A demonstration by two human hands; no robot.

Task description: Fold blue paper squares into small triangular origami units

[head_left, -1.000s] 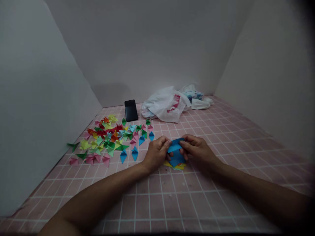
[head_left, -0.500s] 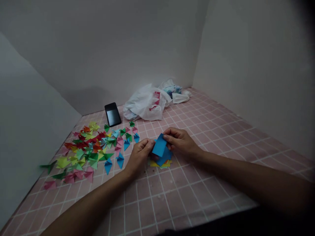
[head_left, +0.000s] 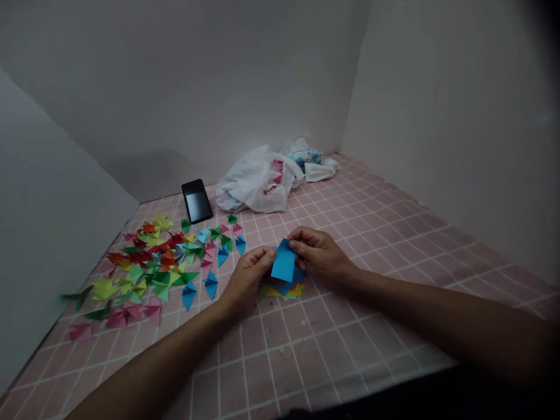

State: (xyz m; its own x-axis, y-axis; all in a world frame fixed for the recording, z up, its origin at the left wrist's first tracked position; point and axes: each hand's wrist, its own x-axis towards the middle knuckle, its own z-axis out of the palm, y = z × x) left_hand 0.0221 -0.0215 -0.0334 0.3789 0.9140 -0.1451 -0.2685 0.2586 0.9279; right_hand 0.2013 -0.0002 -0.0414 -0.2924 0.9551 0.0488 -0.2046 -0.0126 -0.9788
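A blue sheet of origami paper (head_left: pixel 283 262), folded to a narrow rectangle, is held up between my two hands. My right hand (head_left: pixel 321 254) pinches its upper right edge between thumb and fingers. At its left edge, my left hand (head_left: pixel 251 273) has thumb and fingers closed on the paper. Beneath the held sheet lies a stack of square papers (head_left: pixel 297 290), blue on top with yellow, orange and pale green edges showing below. Part of the stack is hidden by the paper and my fingers.
Many small folded paper cranes (head_left: pixel 160 256) in several colours spread over the left of the pink tiled-pattern surface (head_left: pixel 350 338). A black phone (head_left: pixel 196 201) leans at the back wall. Crumpled white plastic bags (head_left: pixel 258 181) lie along the back. Walls rise behind and on both sides.
The blue paper has turned slightly more upright between my hands. Both hands stay in nearly the same place, and the view has shifted a little.
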